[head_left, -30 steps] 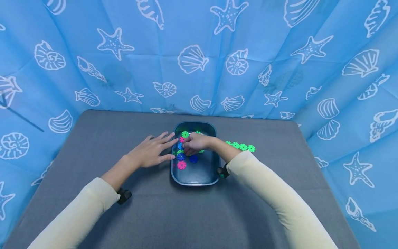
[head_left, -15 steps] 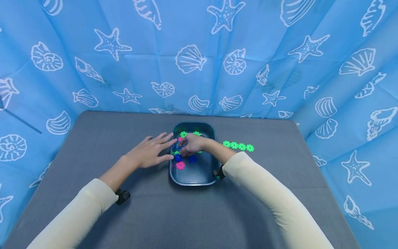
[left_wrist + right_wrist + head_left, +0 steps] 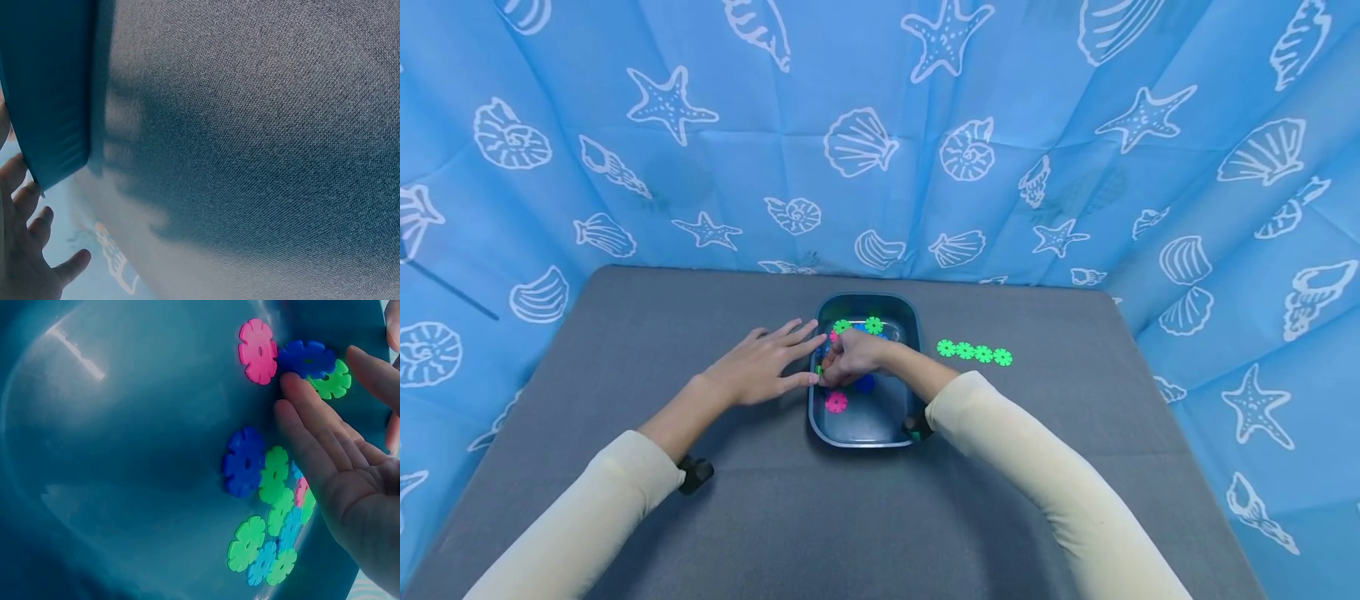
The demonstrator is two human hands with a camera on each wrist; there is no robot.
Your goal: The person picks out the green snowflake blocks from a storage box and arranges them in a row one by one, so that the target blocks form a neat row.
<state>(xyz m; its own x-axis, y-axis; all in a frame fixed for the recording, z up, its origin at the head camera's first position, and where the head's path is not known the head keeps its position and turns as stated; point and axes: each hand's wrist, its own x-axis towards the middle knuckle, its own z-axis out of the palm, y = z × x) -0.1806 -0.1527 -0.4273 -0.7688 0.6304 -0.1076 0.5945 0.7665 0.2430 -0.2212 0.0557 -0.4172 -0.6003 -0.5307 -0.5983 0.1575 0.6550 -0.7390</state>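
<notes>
A dark blue tray (image 3: 865, 429) holds several flower-shaped plastic discs. My left hand (image 3: 760, 367) is spread at the tray's left rim, fingertips right at the edge. Inside the tray my right hand (image 3: 853, 357) reaches down by the left wall. In the right wrist view its extended fingers (image 3: 312, 412) are at a dark blue disc (image 3: 306, 359) and a green disc (image 3: 334, 381), with another digit on the green one's far side. A pink disc (image 3: 258, 352) lies just beside them. Another dark blue disc (image 3: 244, 462) lies apart, near a cluster of green, light blue and pink discs.
On the grey table (image 3: 760, 525), right of the tray, several green discs (image 3: 974, 352) lie in a row. A blue curtain (image 3: 880, 183) with shell and starfish prints hangs behind the table.
My right hand has moved left and slightly towards me inside the tray, over the discs at the left wall. My left hand has stayed at the rim.
</notes>
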